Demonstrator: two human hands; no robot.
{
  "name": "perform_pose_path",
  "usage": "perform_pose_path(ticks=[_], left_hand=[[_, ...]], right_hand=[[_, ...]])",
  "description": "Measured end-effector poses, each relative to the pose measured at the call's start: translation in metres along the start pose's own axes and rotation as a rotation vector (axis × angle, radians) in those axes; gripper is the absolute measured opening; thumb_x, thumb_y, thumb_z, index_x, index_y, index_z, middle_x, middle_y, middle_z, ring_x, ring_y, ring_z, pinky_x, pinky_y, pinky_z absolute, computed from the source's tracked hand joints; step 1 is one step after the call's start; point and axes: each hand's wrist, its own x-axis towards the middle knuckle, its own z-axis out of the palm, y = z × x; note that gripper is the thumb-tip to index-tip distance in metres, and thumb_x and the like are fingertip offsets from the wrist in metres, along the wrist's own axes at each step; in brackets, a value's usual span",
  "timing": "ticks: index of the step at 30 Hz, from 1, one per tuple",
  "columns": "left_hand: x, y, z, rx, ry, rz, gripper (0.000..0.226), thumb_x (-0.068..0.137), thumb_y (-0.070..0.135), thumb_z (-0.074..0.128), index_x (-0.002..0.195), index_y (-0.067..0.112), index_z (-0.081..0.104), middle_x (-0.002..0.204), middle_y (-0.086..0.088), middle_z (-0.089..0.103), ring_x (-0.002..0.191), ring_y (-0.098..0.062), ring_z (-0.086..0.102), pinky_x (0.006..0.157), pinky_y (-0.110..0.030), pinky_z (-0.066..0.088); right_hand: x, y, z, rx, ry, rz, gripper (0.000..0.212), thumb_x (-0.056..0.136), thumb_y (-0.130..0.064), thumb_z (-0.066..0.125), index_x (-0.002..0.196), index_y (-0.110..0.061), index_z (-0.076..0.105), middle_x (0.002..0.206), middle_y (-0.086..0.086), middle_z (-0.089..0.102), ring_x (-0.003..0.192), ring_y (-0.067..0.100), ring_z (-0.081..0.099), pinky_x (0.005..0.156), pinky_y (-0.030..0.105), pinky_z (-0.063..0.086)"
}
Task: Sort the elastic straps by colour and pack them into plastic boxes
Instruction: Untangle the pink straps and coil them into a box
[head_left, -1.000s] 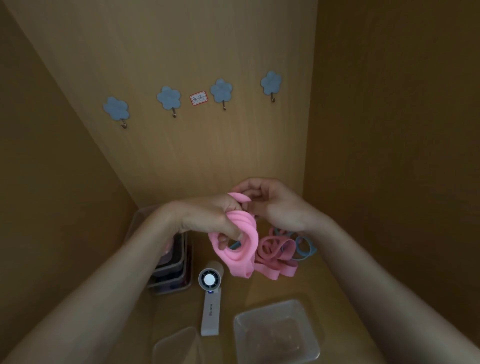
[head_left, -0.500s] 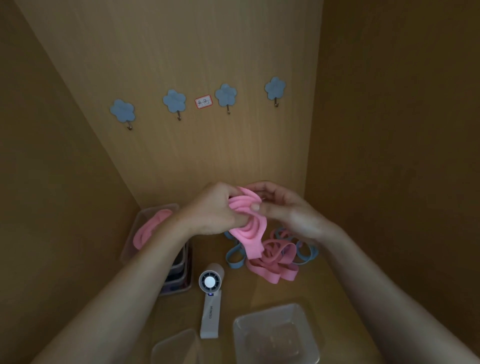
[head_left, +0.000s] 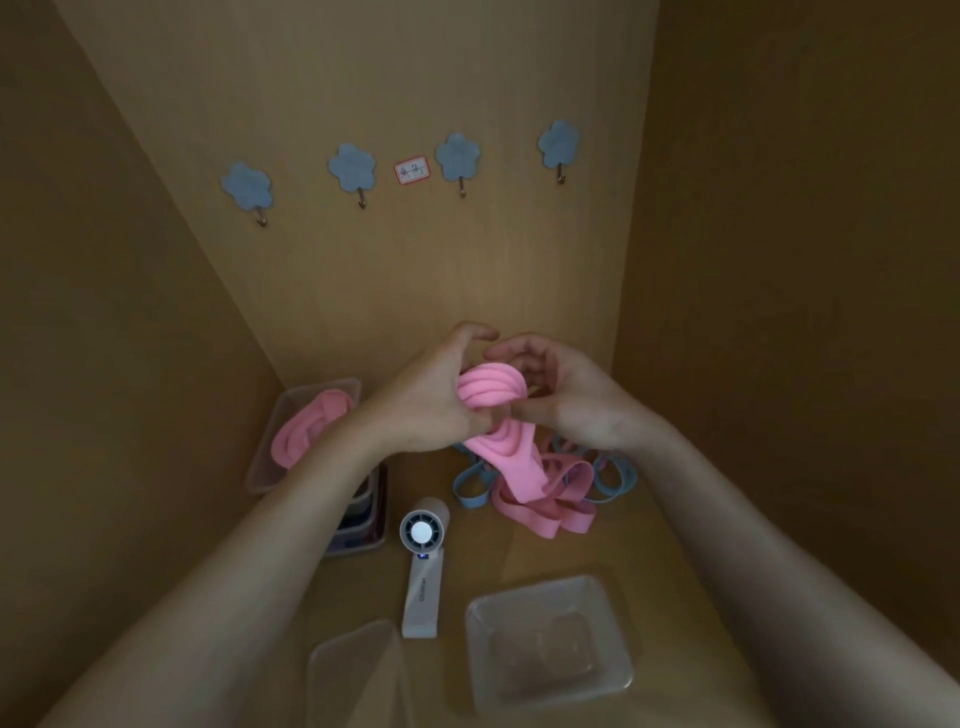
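Bunching between both hands (head_left: 511, 397), the pink strap (head_left: 491, 392) hangs down.

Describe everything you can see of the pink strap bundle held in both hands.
The pink strap bundle is several flat, matte, rubbery-looking bands layered together, curved into a coil at the top, with tails hanging down. It is held over the loose pile of straps. The left hand grips the coil from the left; the right hand pinches it from the right.

Single head-worn view; looks forward and down, close over the shelf (head_left: 519, 561).
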Motion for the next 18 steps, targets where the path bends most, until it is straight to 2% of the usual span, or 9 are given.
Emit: perform_pose_path(ticks=[3, 6, 9, 11, 13, 14, 16, 17, 18], left_hand=[[-0.006, -0.003, -0.006, -0.201, -0.124, -0.061, 0.08, 0.074, 0.009, 0.082, 0.142, 0.024, 0.043, 0.11, -0.01, 0.071, 0.097, -0.023, 0.072, 0.085, -0.042, 0.061], [-0.015, -0.004, -0.008, -0.342, -0.229, -0.085, 0.062, 0.078, -0.002, 0.081, 0.131, 0.018, 0.055, 0.114, -0.009, 0.072, 0.102, -0.019, 0.07, 0.084, -0.027, 0.057], [-0.02, -0.015, -0.005, -0.456, -0.289, -0.108, 0.06, 0.077, -0.008, 0.078, 0.13, 0.013, 0.058, 0.117, -0.011, 0.071, 0.106, -0.022, 0.069, 0.092, -0.031, 0.056], [-0.024, -0.025, 0.0, -0.578, -0.317, -0.111, 0.065, 0.077, -0.008, 0.078, 0.135, 0.013, 0.056, 0.123, -0.009, 0.07, 0.113, -0.022, 0.067, 0.094, -0.032, 0.055], [-0.03, -0.038, 0.009, -0.666, -0.29, -0.117, 0.071, 0.075, 0.0, 0.083, 0.139, 0.015, 0.055, 0.131, -0.008, 0.066, 0.119, -0.022, 0.064, 0.097, -0.035, 0.053], [-0.033, -0.044, 0.014, -0.704, -0.241, -0.143, 0.072, 0.073, 0.005, 0.084, 0.138, 0.017, 0.056, 0.13, -0.008, 0.066, 0.118, -0.022, 0.065, 0.097, -0.036, 0.053], [-0.042, -0.053, 0.021, -0.8, -0.15, -0.216, 0.062, 0.074, 0.012, 0.079, 0.133, 0.018, 0.061, 0.121, -0.008, 0.07, 0.112, -0.023, 0.067, 0.098, -0.038, 0.052], [-0.047, -0.057, 0.024, -0.855, -0.132, -0.243, 0.055, 0.077, 0.012, 0.074, 0.13, 0.018, 0.064, 0.117, -0.01, 0.071, 0.109, -0.025, 0.067, 0.099, -0.04, 0.052], [-0.052, -0.061, 0.027, -0.895, -0.127, -0.256, 0.049, 0.079, 0.01, 0.071, 0.127, 0.017, 0.067, 0.113, -0.012, 0.072, 0.106, -0.027, 0.068, 0.097, -0.041, 0.051]], right_hand=[[0.001, 0.003, 0.001, 0.057, -0.013, 0.013, 0.054, 0.075, 0.017, 0.074, 0.123, -0.004, 0.057, 0.114, 0.023, 0.066, 0.096, 0.021, 0.066, 0.089, 0.039, 0.055], [0.001, 0.006, 0.006, 0.087, -0.105, 0.001, 0.049, 0.074, 0.009, 0.078, 0.116, -0.01, 0.06, 0.109, 0.015, 0.068, 0.098, 0.023, 0.067, 0.092, 0.042, 0.054], [-0.002, 0.012, 0.015, 0.092, -0.154, 0.02, 0.045, 0.075, 0.009, 0.076, 0.113, -0.012, 0.062, 0.11, 0.01, 0.069, 0.1, 0.021, 0.067, 0.092, 0.04, 0.056], [-0.005, 0.019, 0.017, 0.113, -0.21, 0.052, 0.045, 0.079, 0.01, 0.074, 0.119, -0.009, 0.061, 0.115, 0.009, 0.069, 0.107, 0.018, 0.067, 0.095, 0.034, 0.055], [-0.008, 0.032, 0.013, 0.151, -0.214, 0.122, 0.039, 0.086, 0.008, 0.07, 0.121, -0.007, 0.062, 0.116, 0.007, 0.069, 0.112, 0.018, 0.066, 0.096, 0.031, 0.054], [-0.007, 0.047, 0.01, 0.159, -0.165, 0.164, 0.031, 0.089, 0.006, 0.066, 0.115, -0.009, 0.065, 0.111, 0.005, 0.07, 0.107, 0.017, 0.067, 0.092, 0.031, 0.054], [0.0, 0.093, 0.006, -0.046, 0.02, 0.284, 0.015, 0.089, -0.007, 0.062, 0.093, -0.02, 0.07, 0.099, 0.004, 0.072, 0.097, 0.021, 0.068, 0.088, 0.04, 0.054], [0.004, 0.114, 0.005, -0.245, 0.079, 0.388, 0.01, 0.087, -0.02, 0.061, 0.086, -0.025, 0.07, 0.1, 0.006, 0.072, 0.1, 0.026, 0.068, 0.091, 0.043, 0.053], [0.008, 0.138, 0.006, -0.45, 0.074, 0.497, 0.012, 0.086, -0.029, 0.059, 0.088, -0.025, 0.07, 0.106, 0.008, 0.071, 0.106, 0.03, 0.065, 0.094, 0.043, 0.051]])
